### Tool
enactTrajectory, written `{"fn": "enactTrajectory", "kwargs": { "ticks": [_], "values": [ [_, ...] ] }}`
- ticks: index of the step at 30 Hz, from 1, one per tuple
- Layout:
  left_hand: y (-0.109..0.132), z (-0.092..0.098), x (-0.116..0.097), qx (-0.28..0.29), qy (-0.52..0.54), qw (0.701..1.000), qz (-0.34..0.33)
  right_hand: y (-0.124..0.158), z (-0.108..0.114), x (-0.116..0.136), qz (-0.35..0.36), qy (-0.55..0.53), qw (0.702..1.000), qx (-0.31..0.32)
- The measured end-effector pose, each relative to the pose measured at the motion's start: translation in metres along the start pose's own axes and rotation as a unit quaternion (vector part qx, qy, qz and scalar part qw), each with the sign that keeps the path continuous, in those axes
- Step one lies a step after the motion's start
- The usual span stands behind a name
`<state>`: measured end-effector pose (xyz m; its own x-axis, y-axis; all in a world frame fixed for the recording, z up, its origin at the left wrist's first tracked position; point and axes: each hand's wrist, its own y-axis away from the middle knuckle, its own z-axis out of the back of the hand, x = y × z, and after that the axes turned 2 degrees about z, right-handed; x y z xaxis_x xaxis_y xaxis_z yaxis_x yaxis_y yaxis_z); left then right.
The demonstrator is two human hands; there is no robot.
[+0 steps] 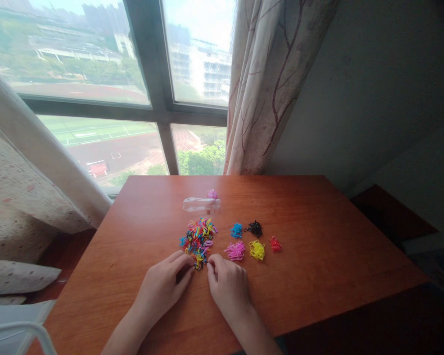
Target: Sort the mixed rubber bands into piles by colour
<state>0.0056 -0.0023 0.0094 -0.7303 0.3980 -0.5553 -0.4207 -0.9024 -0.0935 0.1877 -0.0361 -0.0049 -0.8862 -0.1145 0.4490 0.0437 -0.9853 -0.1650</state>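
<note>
**Close handwork at a mixed pile of coloured bands [199,237]**

Head view. The left hand [166,279] and the right hand [228,282] rest low over the table [318,281], fingers curled, each thumb brought close to its forefinger. Whether either has hold of a band cannot be told at this size. The step appears to be teasing out single bands; it is best done with light fingertip pinches at the loose near edge, one hand steadying while the other draws, since the loops probably snag and stretch.

The mixed pile lies between the fingertips and extends beyond them, its near end closest to the left hand's fingers. Beyond and to the right of the right hand stand five one-colour groups: the pink cluster [236,250] nearest, the blue cluster [236,230] behind it, the yellow cluster [257,250] beside the pink, the black cluster [255,228] behind the yellow, and the red cluster [276,244] farthest right. A clear bottle [198,204] lies sideways past the pile.
</note>
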Motion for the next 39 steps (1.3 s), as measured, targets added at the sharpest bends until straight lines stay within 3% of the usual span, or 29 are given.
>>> {"fn": "enactTrajectory", "kwargs": {
  "ticks": [8, 12, 17, 21, 25, 29, 34, 39],
  "values": [
    [-0.002, 0.003, -0.003, -0.039, 0.056, 0.998, 0.0, 0.004, 0.002, -0.002, 0.02, -0.047, 0.998, -0.023],
    [-0.014, 0.006, -0.014, -0.056, 0.057, 0.997, -0.001, 0.014, 0.006, -0.003, 0.042, -0.078, 0.996, -0.028],
    [-0.06, 0.007, -0.05, -0.006, 0.001, 0.999, -0.048, 0.03, 0.007, -0.008, 0.043, -0.11, 0.992, -0.032],
    [-0.11, -0.006, -0.078, 0.026, -0.02, 0.996, -0.085, 0.039, 0.01, -0.014, 0.019, -0.155, 0.987, -0.033],
    [-0.149, -0.025, -0.094, 0.061, -0.043, 0.992, -0.104, 0.042, 0.012, -0.02, -0.01, -0.212, 0.977, -0.035],
    [-0.171, -0.036, -0.102, 0.088, -0.063, 0.989, -0.1, 0.042, 0.014, -0.023, -0.034, -0.27, 0.962, -0.035],
    [-0.177, -0.037, -0.103, 0.093, -0.068, 0.989, -0.096, 0.042, 0.016, -0.023, -0.045, -0.306, 0.95, -0.033],
    [-0.157, -0.022, -0.091, 0.062, -0.05, 0.992, -0.098, 0.039, 0.024, -0.031, -0.056, -0.318, 0.945, -0.055]
  ]
}}
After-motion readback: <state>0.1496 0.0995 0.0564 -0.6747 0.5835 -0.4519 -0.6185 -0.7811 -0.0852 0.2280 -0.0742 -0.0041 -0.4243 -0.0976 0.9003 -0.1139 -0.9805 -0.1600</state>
